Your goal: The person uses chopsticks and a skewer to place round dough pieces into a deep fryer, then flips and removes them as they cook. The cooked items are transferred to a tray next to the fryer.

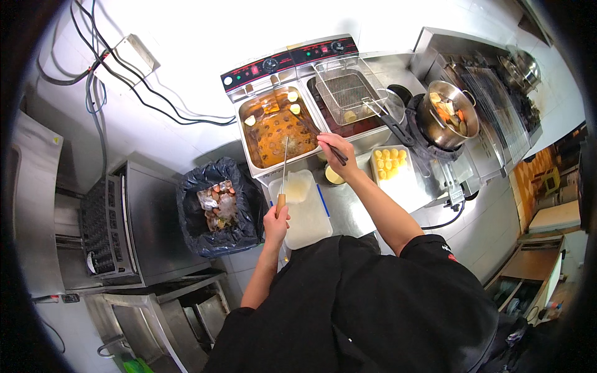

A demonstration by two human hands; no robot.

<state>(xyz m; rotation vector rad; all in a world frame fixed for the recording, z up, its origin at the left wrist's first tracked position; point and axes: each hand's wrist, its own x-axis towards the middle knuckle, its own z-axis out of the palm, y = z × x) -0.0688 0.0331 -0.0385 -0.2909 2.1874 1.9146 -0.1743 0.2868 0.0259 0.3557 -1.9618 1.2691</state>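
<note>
My left hand (276, 224) is closed round the wooden handle of a long thin metal tool (284, 170), whose far end reaches over the left fryer tank (245, 142). Dark chopsticks (336, 153) are in my right hand (336, 151); they slant over the same tank's right side. Brown liquid fills that tank, with several pale pieces (250, 120) near its edges. Below the tank lies a translucent plastic container (308, 224) with a blue clip. A white tray of yellow round pieces (391, 163) stands right of my right hand, and a cup of pale yellow liquid (334, 175) is beside my wrist.
A wire fryer basket (350, 91) with a black handle rests over the right tank. Further right, a steel pot (450, 116) holds food pieces on a burner, beside a grill (499, 112). A bin lined with black plastic (189, 224) stands at left. Cables hang on the wall.
</note>
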